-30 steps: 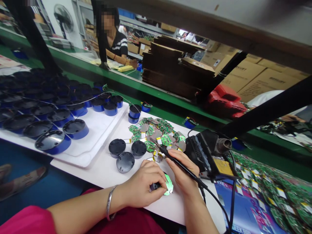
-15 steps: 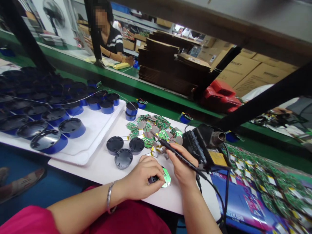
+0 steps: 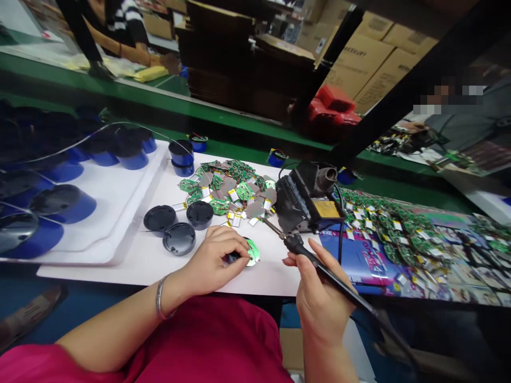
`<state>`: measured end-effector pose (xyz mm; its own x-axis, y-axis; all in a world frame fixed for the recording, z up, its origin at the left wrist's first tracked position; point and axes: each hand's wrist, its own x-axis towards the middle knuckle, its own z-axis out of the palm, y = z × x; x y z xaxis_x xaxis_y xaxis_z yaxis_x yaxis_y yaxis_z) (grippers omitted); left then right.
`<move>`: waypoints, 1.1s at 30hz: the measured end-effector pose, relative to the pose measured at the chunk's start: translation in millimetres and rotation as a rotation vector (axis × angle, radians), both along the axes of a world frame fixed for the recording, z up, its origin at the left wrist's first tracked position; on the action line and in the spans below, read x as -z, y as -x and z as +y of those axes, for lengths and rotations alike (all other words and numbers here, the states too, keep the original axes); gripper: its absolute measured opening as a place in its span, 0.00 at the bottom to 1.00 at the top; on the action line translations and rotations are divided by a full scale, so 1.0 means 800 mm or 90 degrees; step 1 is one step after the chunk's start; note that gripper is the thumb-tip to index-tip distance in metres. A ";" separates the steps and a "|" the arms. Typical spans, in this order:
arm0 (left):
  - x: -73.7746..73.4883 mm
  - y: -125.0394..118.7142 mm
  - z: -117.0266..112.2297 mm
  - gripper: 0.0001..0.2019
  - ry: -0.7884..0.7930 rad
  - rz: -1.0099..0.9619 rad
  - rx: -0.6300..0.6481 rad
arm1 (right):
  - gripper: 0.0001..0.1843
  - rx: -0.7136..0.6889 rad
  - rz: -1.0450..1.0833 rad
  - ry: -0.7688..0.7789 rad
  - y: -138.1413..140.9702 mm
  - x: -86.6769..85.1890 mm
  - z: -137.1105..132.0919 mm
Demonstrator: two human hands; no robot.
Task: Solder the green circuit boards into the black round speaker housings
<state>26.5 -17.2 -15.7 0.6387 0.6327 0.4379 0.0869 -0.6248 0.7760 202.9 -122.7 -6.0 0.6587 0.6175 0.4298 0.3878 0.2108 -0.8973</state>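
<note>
My left hand (image 3: 211,260) pinches a small round green circuit board (image 3: 252,252) with a black part against the white work board (image 3: 131,260). A black soldering iron (image 3: 319,268) is gripped in my right hand (image 3: 319,300), its tip pointing up-left toward the iron stand (image 3: 307,199) and apart from the held board. Behind my left hand lies a pile of green circuit boards (image 3: 227,186) with small batteries. Three black round caps (image 3: 178,226) sit left of that hand.
A white tray (image 3: 107,213) of blue-and-black round housings (image 3: 59,205) fills the left. More circuit boards (image 3: 399,229) cover a printed sheet at the right. Beyond a green conveyor (image 3: 223,119), stacked cardboard (image 3: 231,58) and another seated person (image 3: 123,32). A black frame post (image 3: 403,90) slants overhead.
The view has swung down and to the right. My right hand has pulled the soldering iron away from the held circuit board, toward the right and nearer me. My left hand keeps its grip.
</note>
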 end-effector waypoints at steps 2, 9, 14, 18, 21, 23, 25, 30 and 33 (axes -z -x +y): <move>-0.003 0.001 -0.001 0.04 -0.016 0.022 -0.007 | 0.16 -0.025 -0.067 -0.009 0.008 0.004 -0.009; -0.013 0.000 -0.004 0.05 -0.024 0.072 -0.035 | 0.25 -0.223 -0.346 -0.083 0.019 0.016 0.006; -0.015 -0.001 -0.004 0.04 0.031 0.049 -0.026 | 0.24 -0.229 -0.351 -0.081 0.023 0.015 0.017; -0.015 -0.002 -0.002 0.04 0.038 0.033 -0.018 | 0.21 -0.226 -0.333 -0.059 0.025 0.015 0.016; -0.014 -0.002 -0.002 0.04 0.037 0.032 -0.018 | 0.20 -0.214 -0.323 -0.042 0.026 0.016 0.015; -0.013 -0.002 -0.002 0.04 0.036 0.032 -0.018 | 0.19 -0.213 -0.316 -0.031 0.026 0.016 0.015; -0.013 -0.002 -0.001 0.04 0.033 0.031 -0.020 | 0.18 -0.210 -0.308 -0.024 0.027 0.016 0.015; -0.013 -0.002 -0.002 0.03 0.032 0.021 -0.016 | 0.16 -0.209 -0.273 -0.007 0.027 0.014 0.016; -0.012 -0.003 -0.002 0.03 0.039 0.011 -0.013 | 0.15 -0.206 -0.262 0.003 0.028 0.013 0.016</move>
<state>28.8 -18.4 -6.3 0.6322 0.6714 0.3867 0.1133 -0.5738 0.8111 180.8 -110.2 -16.8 0.2107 0.7645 0.6092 0.6239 0.3746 -0.6859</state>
